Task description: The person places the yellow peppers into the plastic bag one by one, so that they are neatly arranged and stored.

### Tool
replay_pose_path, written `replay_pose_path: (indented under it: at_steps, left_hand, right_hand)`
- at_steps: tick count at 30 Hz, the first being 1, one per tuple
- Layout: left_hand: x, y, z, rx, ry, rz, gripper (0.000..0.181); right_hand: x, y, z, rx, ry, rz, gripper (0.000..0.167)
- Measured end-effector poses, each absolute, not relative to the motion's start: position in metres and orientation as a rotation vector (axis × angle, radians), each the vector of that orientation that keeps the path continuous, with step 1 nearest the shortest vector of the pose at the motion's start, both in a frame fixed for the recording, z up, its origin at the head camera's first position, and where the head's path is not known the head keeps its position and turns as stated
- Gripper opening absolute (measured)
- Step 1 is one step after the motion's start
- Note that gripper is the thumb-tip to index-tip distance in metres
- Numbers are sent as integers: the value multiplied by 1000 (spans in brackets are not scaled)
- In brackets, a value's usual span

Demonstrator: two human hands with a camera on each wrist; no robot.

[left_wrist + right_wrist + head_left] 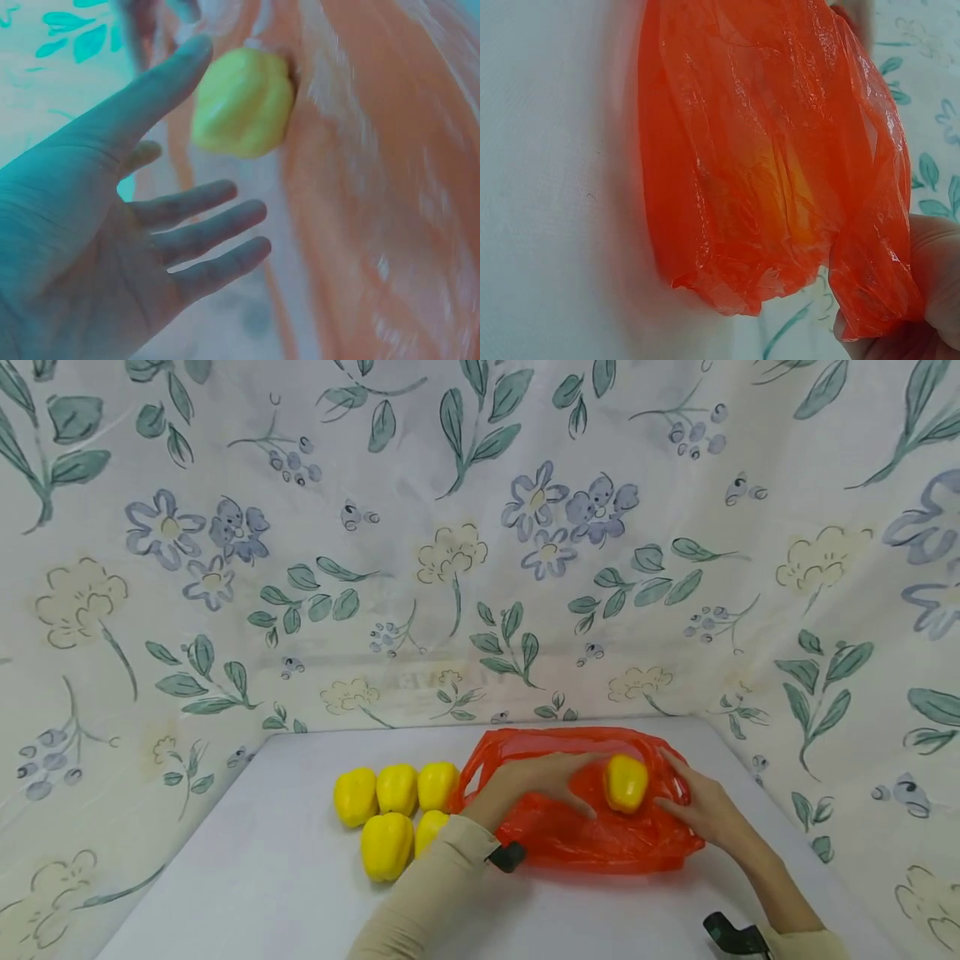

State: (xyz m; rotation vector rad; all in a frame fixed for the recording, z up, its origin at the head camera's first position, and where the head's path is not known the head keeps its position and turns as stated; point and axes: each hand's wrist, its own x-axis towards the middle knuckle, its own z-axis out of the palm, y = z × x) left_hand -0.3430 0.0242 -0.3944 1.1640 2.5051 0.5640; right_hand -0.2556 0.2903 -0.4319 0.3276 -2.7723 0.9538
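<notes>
A red plastic bag (585,847) lies on the table with one yellow bell pepper (626,783) at its opening. My left hand (551,777) is beside that pepper; the left wrist view shows the hand (150,217) with fingers spread and nothing held, apart from the pepper (244,105). At the bag's right side my right hand (705,806) grips the plastic. In the right wrist view, thumb and fingers (930,292) pinch a gathered edge of the bag (735,135), and a yellow shape shows through the film.
Several yellow bell peppers (386,847) stand in two rows on the white table (247,860), left of the bag. My left forearm partly covers one of them. A floral-patterned cloth (450,610) hangs behind the table and along both sides.
</notes>
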Motion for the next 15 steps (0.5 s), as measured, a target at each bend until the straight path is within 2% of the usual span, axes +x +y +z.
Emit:
replay_pose_path:
  at_steps: [8, 15]
  left_hand:
    - [-321, -32, -366, 1160, 2554, 557, 91]
    - [-304, -91, -360, 1143, 2618, 648, 87]
  right_hand:
    - [-256, 288, -433, 323, -2762, 975, 81]
    - [-257, 287, -432, 317, -2770, 980, 81]
